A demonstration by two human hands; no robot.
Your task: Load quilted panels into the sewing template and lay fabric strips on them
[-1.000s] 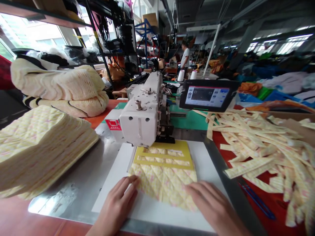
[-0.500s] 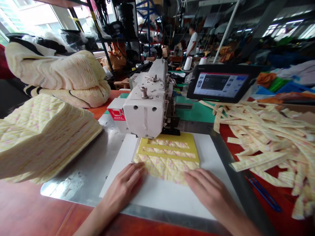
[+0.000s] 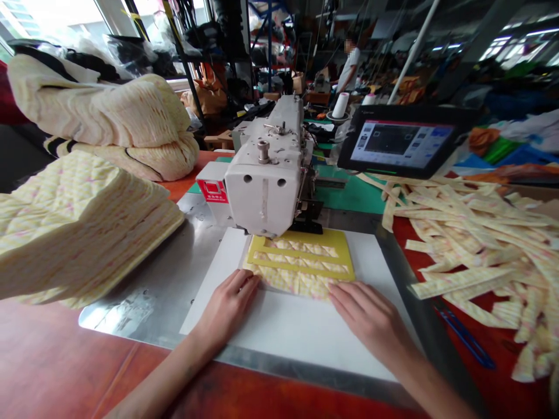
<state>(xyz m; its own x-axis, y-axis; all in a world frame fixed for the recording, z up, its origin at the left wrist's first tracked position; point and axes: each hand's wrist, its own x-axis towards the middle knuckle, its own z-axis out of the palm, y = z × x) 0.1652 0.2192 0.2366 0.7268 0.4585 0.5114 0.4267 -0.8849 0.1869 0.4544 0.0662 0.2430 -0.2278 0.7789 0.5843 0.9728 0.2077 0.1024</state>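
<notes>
A quilted yellow fabric piece (image 3: pixel 293 283) lies on a white board (image 3: pixel 301 331) under a yellow slotted template (image 3: pixel 301 254), just in front of the white sewing machine (image 3: pixel 266 174). My left hand (image 3: pixel 227 305) lies flat with its fingertips on the fabric's near left corner. My right hand (image 3: pixel 367 317) lies flat, fingers stretched out, touching the fabric's near right edge. Neither hand grips anything.
A thick stack of quilted yellow pieces (image 3: pixel 74 227) sits at the left, with rolled cream fabric (image 3: pixel 109 125) behind it. Many yellow fabric strips (image 3: pixel 476 244) cover the red table at the right, beside a blue tool (image 3: pixel 465 337). A touchscreen (image 3: pixel 402 142) stands behind. A person stands far back.
The quilted piece has slid away from me, further under the template and machine, and both hands have followed it forward. Less fabric shows in front of the template.
</notes>
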